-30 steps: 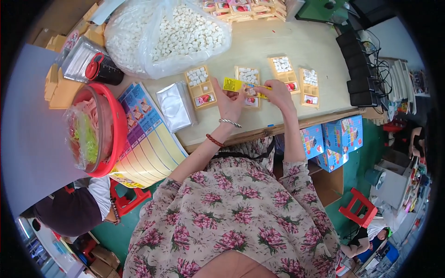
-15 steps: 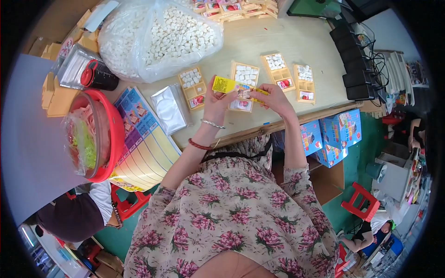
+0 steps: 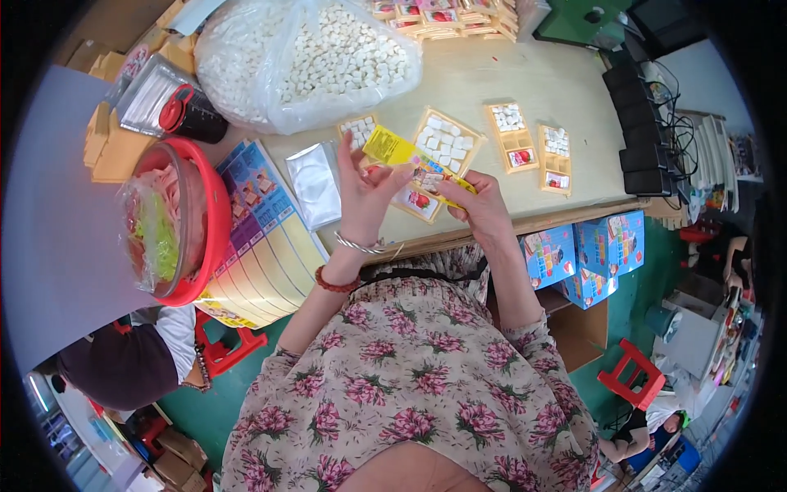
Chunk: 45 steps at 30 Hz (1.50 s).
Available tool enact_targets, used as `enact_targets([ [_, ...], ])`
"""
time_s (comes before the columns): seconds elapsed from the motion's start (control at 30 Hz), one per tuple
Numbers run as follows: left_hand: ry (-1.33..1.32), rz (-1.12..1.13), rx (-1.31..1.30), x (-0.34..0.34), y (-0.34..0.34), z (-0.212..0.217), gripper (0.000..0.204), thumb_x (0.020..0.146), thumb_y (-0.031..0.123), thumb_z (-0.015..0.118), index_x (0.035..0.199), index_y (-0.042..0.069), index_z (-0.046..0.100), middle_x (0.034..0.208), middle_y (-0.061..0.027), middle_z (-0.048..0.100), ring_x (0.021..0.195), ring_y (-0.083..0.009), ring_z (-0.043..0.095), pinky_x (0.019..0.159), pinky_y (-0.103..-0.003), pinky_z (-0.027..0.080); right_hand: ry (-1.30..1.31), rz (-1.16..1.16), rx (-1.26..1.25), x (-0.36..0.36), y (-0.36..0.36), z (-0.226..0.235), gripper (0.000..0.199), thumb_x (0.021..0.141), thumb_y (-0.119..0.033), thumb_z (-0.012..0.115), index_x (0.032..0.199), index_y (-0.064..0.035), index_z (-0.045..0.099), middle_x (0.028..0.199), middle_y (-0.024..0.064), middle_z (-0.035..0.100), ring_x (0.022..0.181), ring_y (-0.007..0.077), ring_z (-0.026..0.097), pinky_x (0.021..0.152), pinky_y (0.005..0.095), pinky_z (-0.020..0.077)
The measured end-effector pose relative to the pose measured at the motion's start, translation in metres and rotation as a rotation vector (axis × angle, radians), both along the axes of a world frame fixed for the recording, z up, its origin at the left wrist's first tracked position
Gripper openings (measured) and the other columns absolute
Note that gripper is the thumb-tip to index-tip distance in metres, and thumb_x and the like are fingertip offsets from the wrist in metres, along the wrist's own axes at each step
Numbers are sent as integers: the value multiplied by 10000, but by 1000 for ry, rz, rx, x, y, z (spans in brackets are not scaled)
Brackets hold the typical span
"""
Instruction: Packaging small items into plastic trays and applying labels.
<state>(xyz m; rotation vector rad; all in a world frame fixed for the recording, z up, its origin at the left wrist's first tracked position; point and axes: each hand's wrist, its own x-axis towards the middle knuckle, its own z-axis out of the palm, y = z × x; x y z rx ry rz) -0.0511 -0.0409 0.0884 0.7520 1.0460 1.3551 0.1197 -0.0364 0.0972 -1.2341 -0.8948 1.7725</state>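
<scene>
Yellow strip [image 3: 390,148], pinched between right fingers [image 3: 459,198]

A pale worktable [image 3: 463,74] spans the frame's upper center above a green floor [image 3: 197,420], with 2 red stools [image 3: 652,385] at lower left and lower right, a gray-violet panel [image 3: 57,213] at far left.

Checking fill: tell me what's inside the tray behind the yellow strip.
Far end: white pieces; near end: a strawberry-print packet. The yellow strip hides what's between.
</scene>
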Motion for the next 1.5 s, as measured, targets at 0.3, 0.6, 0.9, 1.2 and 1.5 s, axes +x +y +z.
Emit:
enact_targets([
  [0.3, 1583, 241, 659, 2, -15, 21, 460, 814, 57, 604, 1241, 6, 440, 1084, -147, 528, 963, -161, 531, 772, -317, 444, -181, -56, 210, -28, -4, 15, 168, 776, -157, 683, 890, -34, 672, 665, -18, 589, 490, 10, 425, 414, 162, 316],
  [0.6, 51, -187, -119, -40, -3, -1, 211, 821, 75, 620, 1011, -11, 591, 868, -56, 636, 752, -84, 585, 693, -205, 483, -332, 390, 175, -17, 17, 15, 383, 744, -205, 709, 1054, -11, 597, 688, 5, 591, 517, 42, 483, 449, 193, 389],
  [0.9, 156, 258, -68, -52, -9, -11, 170, 820, 63, 620, 958, -18, 562, 890, -48, 627, 780, -77, 576, 706, -206, 470, -834, -115, 465, 7, 26, -3, 488, 762, -170, 682, 1202, -51, 505, 844, 57, 614, 645, 94, 549, 566, 238, 445],
  [1.2, 107, 242, 9, -12, -17, 4, 135, 838, 44, 587, 952, 7, 525, 916, -39, 609, 831, -75, 552, 732, -204, 454, -509, -83, 678, -60, -1, 2, 291, 816, -75, 620, 1080, 14, 537, 882, 72, 611, 794, 101, 587, 659, 246, 494],
  [1.5, -271, 151, -54, -16, -6, 4, 176, 873, 101, 554, 1019, 20, 497, 973, -43, 590, 861, -106, 564, 787, -248, 458, 188, 129, 188, -48, 11, -6, 207, 847, -79, 587, 1035, -9, 533, 903, 25, 608, 802, 78, 565, 704, 221, 460],
])
